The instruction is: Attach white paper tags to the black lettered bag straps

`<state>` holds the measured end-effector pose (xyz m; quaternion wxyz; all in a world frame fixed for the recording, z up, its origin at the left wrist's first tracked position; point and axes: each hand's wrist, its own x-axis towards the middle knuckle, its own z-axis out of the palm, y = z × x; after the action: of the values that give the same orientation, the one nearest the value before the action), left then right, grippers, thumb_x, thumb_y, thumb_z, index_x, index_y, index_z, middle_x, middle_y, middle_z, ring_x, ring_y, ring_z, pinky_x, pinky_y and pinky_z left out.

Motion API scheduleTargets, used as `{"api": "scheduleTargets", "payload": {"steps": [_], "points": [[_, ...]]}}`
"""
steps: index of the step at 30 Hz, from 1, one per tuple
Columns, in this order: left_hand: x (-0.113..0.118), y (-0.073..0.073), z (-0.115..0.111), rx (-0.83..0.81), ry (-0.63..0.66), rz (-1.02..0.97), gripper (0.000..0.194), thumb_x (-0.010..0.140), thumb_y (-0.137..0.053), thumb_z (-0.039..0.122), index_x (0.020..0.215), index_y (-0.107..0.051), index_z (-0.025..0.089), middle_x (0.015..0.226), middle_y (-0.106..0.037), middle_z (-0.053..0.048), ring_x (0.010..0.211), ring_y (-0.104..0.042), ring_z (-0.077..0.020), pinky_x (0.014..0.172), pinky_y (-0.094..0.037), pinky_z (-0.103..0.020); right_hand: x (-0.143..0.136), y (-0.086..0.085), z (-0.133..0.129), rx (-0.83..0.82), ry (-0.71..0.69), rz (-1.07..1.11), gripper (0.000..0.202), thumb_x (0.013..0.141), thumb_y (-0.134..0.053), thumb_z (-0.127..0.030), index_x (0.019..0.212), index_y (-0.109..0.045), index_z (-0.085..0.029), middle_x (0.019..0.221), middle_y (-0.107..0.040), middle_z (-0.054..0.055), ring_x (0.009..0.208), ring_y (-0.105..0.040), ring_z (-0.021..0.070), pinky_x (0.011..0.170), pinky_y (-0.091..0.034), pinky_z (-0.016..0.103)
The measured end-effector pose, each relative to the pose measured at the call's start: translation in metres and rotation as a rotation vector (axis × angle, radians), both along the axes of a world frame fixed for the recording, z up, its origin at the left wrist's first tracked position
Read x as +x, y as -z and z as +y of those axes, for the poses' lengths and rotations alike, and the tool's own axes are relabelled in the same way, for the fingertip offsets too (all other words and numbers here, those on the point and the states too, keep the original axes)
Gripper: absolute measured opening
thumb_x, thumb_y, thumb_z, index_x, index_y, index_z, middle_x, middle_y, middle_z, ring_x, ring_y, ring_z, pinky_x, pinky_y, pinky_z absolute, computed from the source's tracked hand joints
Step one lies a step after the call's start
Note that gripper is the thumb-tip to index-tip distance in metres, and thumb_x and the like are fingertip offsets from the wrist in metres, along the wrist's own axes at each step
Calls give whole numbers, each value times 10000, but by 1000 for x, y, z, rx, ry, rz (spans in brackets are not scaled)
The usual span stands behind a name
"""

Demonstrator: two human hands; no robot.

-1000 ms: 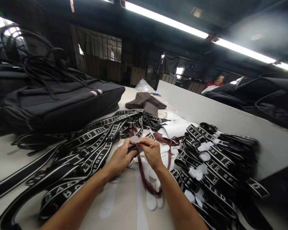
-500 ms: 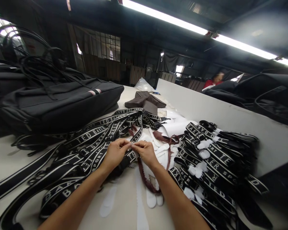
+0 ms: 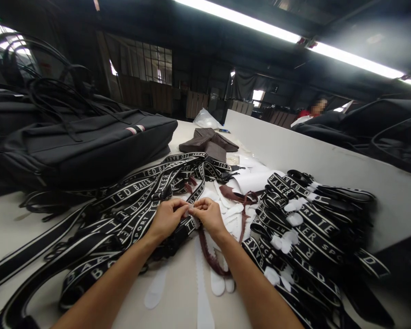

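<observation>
My left hand (image 3: 168,218) and my right hand (image 3: 208,218) meet in the middle with fingertips almost touching. Both are closed in a pinch on a small whitish piece (image 3: 191,208), mostly covered by the fingers. Just behind them runs a black webbing strap (image 3: 197,192) with white lettering; whether the fingers grip it too, I cannot tell. A tangled heap of such straps (image 3: 130,194) lies to the left. White serrated strips (image 3: 233,210) and dark red scraps (image 3: 208,257) lie beside and below my right hand.
Bundled straps (image 3: 317,235) with white tabs are piled at the right. A large black bag (image 3: 89,148) stands on the left. Folded brown pieces (image 3: 205,139) and a clear plastic bag (image 3: 206,119) lie farther back. A white partition (image 3: 281,139) borders the right side; a person is beyond it.
The fingertips have shifted slightly against each other, still pinched on the small whitish piece. The view has turned a little; the straps and bags stay put.
</observation>
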<state>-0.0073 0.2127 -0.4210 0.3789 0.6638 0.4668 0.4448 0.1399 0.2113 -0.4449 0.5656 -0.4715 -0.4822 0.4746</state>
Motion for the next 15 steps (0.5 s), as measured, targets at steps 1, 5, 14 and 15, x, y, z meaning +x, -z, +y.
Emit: {"api": "scheduleTargets", "payload": {"steps": [1,5,14,15], "points": [[0,1,0,50,-7,33,218,761,-624,361,758,-726,169,708,-670,-41,673,-581,-186,675,-426,-281,2,0,1,-22,-25,14,294,545,-811,-285,776,-707,-137,599,-655,-1,531,-542,115,531,-413,223],[-1,4,-1,291,-43,166,189,850,-563,297,784,-719,212,845,-687,-50,798,-616,-200,763,-442,-295,5,2,4,-11,-48,-101,241,572,-791,-333,694,-717,-138,613,-664,18,543,-535,114,520,-398,218],[31,-4,-46,522,228,231,240,934,-418,180,872,-649,199,867,-636,-73,835,-601,-197,756,-457,-289,-3,3,2,39,138,-493,76,666,-668,-149,599,-688,-177,594,-654,16,605,-582,155,608,-425,246],[31,-5,-45,529,203,224,231,938,-421,189,879,-645,197,880,-633,-75,854,-600,-199,780,-459,-293,-3,3,2,40,136,-474,68,675,-663,-153,620,-697,-176,609,-660,14,615,-590,157,609,-427,245]]}}
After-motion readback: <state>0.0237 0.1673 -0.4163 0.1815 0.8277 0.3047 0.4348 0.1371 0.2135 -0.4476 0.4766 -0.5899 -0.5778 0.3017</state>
